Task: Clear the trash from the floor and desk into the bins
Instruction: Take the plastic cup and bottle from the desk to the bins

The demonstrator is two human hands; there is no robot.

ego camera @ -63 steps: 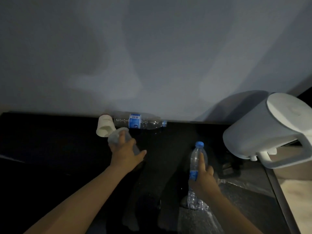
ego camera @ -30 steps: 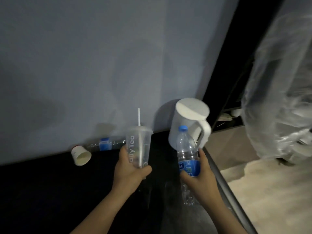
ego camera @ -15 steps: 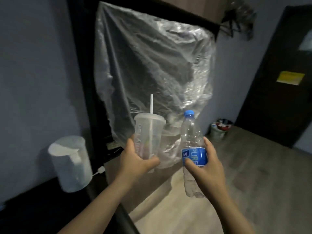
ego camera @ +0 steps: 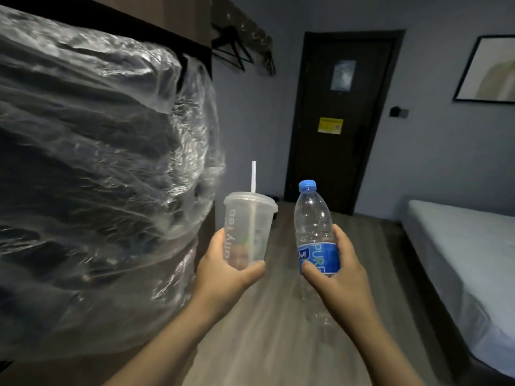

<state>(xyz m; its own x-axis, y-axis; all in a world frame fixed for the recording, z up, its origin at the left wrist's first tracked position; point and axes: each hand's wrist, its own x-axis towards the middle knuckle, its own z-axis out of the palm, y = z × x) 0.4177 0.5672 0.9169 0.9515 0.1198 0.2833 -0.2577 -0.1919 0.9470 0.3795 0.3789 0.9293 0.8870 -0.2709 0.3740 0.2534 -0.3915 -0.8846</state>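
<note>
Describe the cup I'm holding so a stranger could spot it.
From the dark door on the far wall, look down to the foreground. The left hand grips a frosted plastic lidded cup; unlike the clear blue-capped bottle beside it, it has a white straw.

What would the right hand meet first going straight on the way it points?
Nothing close. The right hand, gripping the water bottle, points along open wooden floor toward the dark door. That door looks like the first thing in line, though depth is unclear.

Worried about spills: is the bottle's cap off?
No, the blue cap sits on the bottle in the right hand.
</note>
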